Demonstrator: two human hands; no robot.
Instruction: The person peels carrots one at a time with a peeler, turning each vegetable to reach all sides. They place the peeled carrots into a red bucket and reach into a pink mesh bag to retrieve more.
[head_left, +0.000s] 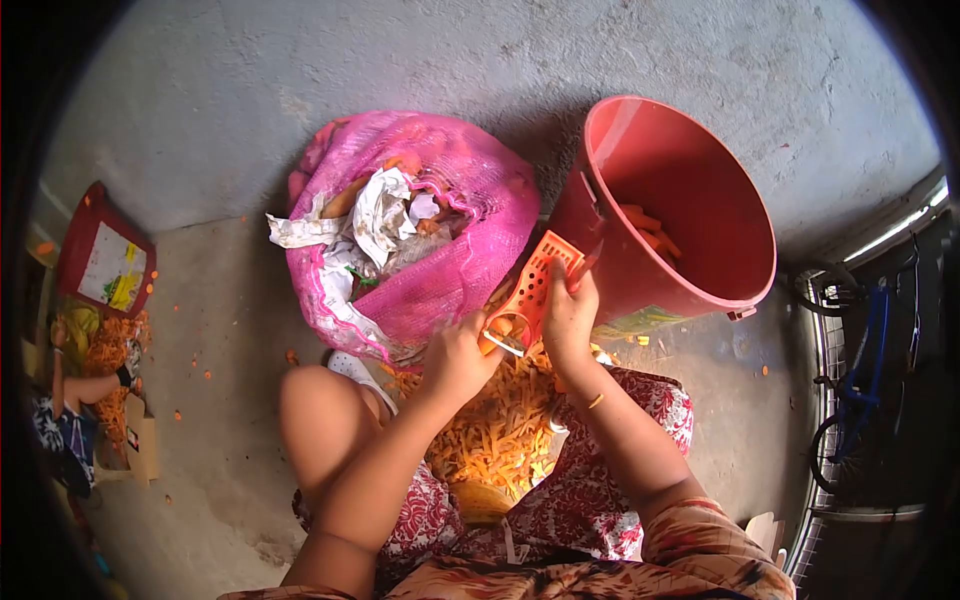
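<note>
My right hand (570, 312) is closed round an orange plastic peeler (545, 285) with a holed, grater-like body. Its pale blade end points down toward my left hand (460, 360). My left fingers are curled round a carrot (492, 338), mostly hidden by the hand and the peeler's frame. Below both hands, a large heap of orange peelings (500, 430) lies between my legs. Just beyond the peeler stands a red bucket (600, 230), tilted in view, with several peeled carrots (652, 232) inside.
A pink mesh sack (470, 270) with crumpled paper (382, 215) and carrots sits against the grey wall (420, 60). At far left, another person (75, 420) sits by a red container (105, 250) and more peelings. A blue bicycle (872, 350) stands at right.
</note>
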